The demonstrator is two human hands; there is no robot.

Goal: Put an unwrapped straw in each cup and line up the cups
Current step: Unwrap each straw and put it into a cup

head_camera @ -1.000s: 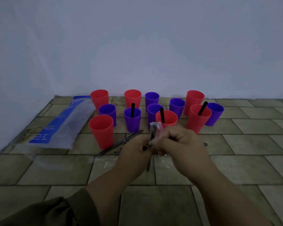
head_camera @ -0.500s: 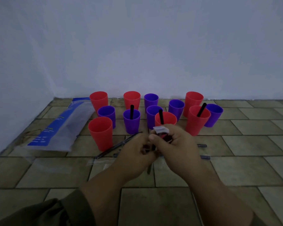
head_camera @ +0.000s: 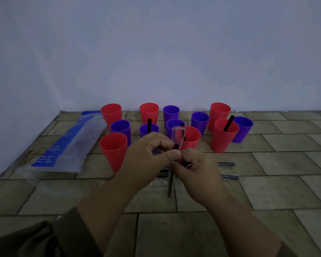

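Several red and purple cups stand in a loose cluster on the tiled floor near the wall. Black straws stick out of a purple cup (head_camera: 149, 129), the middle red cup (head_camera: 190, 138) and a red cup at the right (head_camera: 224, 135). The front-left red cup (head_camera: 114, 150) holds none. My left hand (head_camera: 148, 154) and my right hand (head_camera: 195, 167) are close together in front of the cups, both pinching one wrapped straw (head_camera: 171, 182). Its clear wrapper end (head_camera: 178, 134) sticks up above my fingers and the dark lower end hangs below them.
A clear and blue plastic bag (head_camera: 69, 143) lies on the floor at the left by the wall. Wrapped straws (head_camera: 226, 164) lie on the tiles to the right of my hands, more are hidden under them. A crumpled clear wrapper (head_camera: 157, 182) lies below my left hand.
My right hand has dropped lower and my left hand has risen. The clear wrapper end now stands up tall above my fingers instead of being bunched at the fingertips.
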